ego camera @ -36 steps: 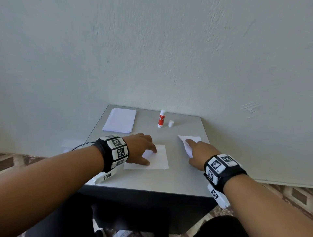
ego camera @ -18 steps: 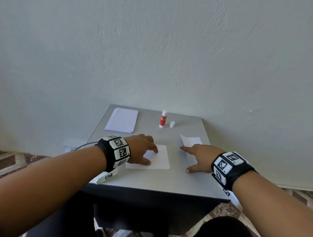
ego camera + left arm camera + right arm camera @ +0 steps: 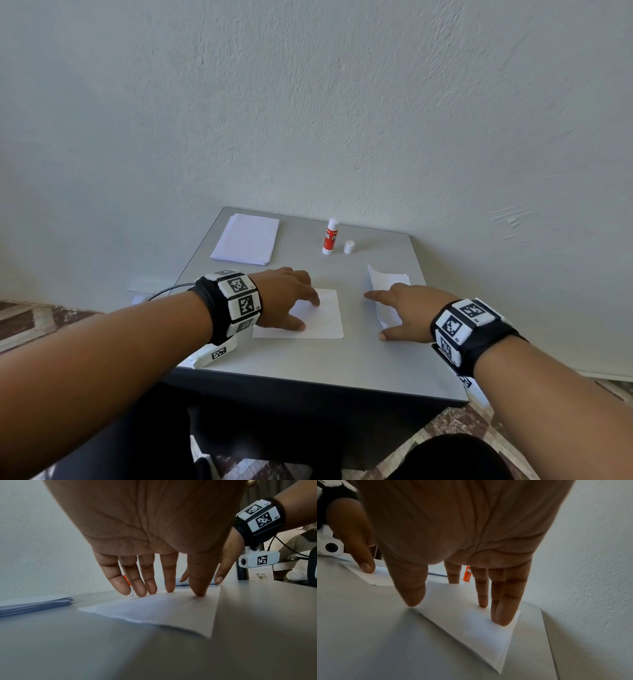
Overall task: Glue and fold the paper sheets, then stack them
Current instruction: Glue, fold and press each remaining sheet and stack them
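Observation:
A flat white sheet (image 3: 325,318) (image 3: 163,609) lies at the table's middle, and my left hand (image 3: 291,301) (image 3: 154,574) presses on it with straight fingers. A folded white sheet (image 3: 385,282) (image 3: 471,626) lies to the right, under my right hand (image 3: 407,310) (image 3: 453,574). Its straight fingers rest flat on the folded paper, with the thumb on the table beside it. A red and white glue stick (image 3: 330,236) (image 3: 467,574) stands uncapped at the back, with its white cap (image 3: 349,246) next to it.
A pile of white sheets (image 3: 246,238) (image 3: 32,604) lies at the grey table's (image 3: 308,363) back left corner. A white wall rises right behind the table. The table's right edge runs close to the folded sheet.
My right hand has slid back toward me over the folded sheet, spreading flat with fingers pointing left. The left hand has stayed on the flat sheet.

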